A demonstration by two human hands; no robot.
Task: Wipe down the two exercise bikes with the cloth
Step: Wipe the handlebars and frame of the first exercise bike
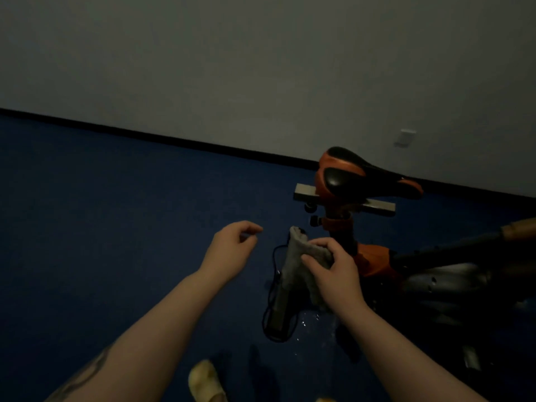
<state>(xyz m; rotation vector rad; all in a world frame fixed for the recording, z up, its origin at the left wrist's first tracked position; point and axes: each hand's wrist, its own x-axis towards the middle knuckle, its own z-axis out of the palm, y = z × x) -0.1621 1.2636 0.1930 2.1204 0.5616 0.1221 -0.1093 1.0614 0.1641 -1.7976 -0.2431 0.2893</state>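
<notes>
Right hand (333, 268) grips grey cloth (295, 265), fingers and thumb curled round bunched upper part; rest of cloth hangs down. Left hand (232, 248) held out beside it, apart from cloth, fingers loosely curled, holding nothing. Cloth sits just left of bike (374, 256) seat post, below black-and-orange saddle (365, 175). Dark cable (275, 285) loops on blue floor (116, 227) under cloth. Pale shoe (203, 381) at bottom edge. Wall socket (405, 137) on grey wall. Only one bike in view.

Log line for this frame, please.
right hand grips cloth | left hand free, holds nothing | bike seat untouched
</notes>
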